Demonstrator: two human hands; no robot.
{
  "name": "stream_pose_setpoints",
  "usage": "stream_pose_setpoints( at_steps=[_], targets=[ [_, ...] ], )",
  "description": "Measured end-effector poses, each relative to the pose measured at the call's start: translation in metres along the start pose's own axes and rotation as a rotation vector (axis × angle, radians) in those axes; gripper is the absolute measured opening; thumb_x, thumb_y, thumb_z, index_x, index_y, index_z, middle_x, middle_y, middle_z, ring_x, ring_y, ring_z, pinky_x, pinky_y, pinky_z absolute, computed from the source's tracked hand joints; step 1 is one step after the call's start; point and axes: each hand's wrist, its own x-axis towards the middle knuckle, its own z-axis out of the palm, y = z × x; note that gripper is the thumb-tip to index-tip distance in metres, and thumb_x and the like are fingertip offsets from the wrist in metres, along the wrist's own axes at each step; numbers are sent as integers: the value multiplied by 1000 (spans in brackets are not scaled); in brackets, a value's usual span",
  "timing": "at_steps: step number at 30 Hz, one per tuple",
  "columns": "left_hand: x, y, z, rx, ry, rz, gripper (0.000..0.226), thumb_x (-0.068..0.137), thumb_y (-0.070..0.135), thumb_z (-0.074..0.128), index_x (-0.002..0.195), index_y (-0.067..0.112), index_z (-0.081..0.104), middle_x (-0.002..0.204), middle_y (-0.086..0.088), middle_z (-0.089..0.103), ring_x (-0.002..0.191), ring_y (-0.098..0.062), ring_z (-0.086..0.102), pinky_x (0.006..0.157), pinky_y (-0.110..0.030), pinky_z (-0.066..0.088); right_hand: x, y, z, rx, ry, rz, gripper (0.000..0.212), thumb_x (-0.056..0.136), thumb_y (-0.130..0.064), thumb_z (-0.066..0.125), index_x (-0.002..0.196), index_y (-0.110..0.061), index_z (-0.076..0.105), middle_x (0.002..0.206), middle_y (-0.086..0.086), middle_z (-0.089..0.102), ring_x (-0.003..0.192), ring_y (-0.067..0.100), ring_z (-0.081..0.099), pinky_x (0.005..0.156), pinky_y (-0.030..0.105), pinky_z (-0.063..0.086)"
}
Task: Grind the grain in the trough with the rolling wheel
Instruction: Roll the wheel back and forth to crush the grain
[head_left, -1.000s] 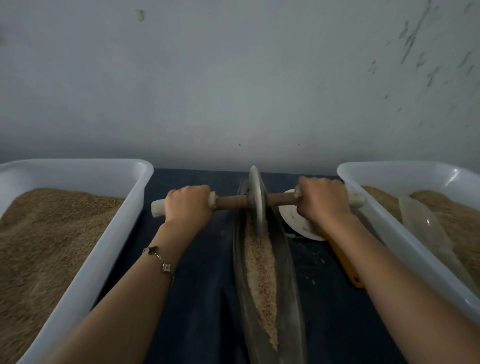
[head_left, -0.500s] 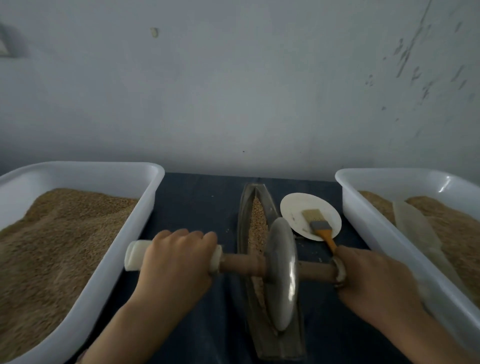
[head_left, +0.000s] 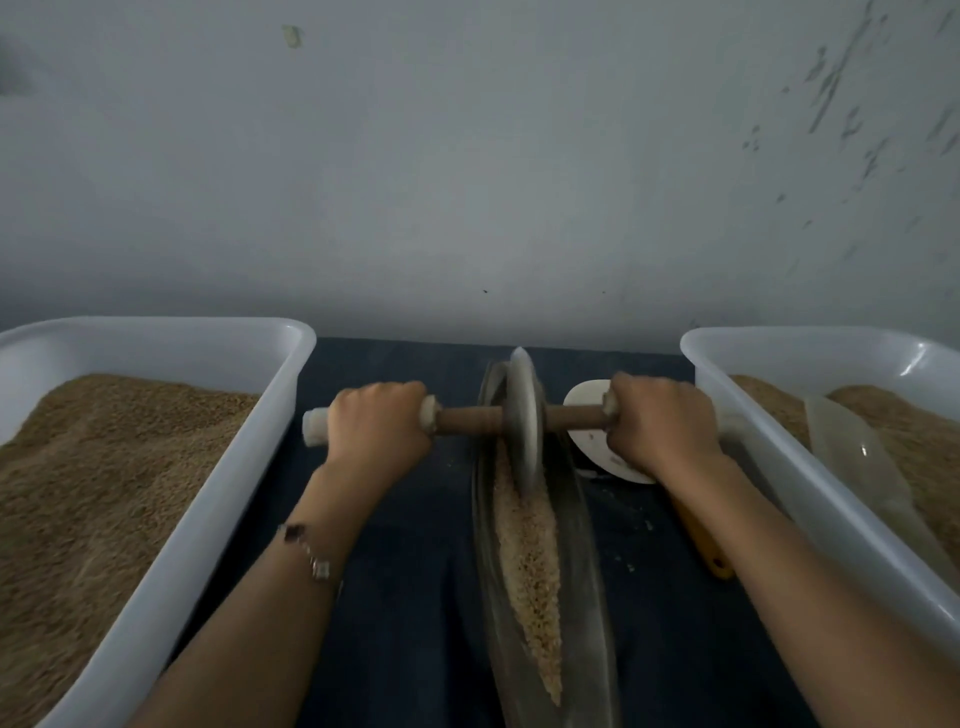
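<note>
A long narrow metal trough (head_left: 589, 582) lies lengthwise on the dark table, with a strip of tan grain (head_left: 530, 561) along its bottom. The metal rolling wheel (head_left: 522, 415) stands on edge at the trough's far end, on a brown wooden axle with white end caps. My left hand (head_left: 376, 423) grips the axle's left handle and my right hand (head_left: 660, 423) grips the right handle. Both arms are stretched forward.
A white plastic bin (head_left: 218, 499) of tan grain stands at the left. Another white bin (head_left: 810, 499) at the right holds grain and a clear scoop (head_left: 857, 457). A small white plate (head_left: 592, 441) and a yellow-handled brush (head_left: 701, 540) lie between trough and right bin.
The wheel was at the far end, rolled back toward me along the trough, and has now been pushed out to the far end again. Both hands kept their grip on the handles.
</note>
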Motion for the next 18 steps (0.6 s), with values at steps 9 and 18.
stream_pose_setpoints(
  at_steps=[9, 18],
  targets=[
    [31, -2, 8, -1, -14, -27, 9, 85, 26, 51, 78, 24, 47, 85, 0, 62, 70, -20, 49, 66, -32, 32, 27, -1, 8, -66, 128, -9, 11, 76, -17, 61, 85, -17, 56, 81, 5, 64, 73, 27, 59, 57, 30, 30],
    [-70, 0, -18, 40, 95, 106, 25, 72, 28, 66, 68, 25, 42, 63, 10, 49, 59, -12, 43, 61, -28, 30, -78, -4, -21, -72, 145, -64, 18, 67, -17, 75, 73, -17, 58, 64, 1, 61, 57, 22, 56, 50, 28, 34]
  ],
)
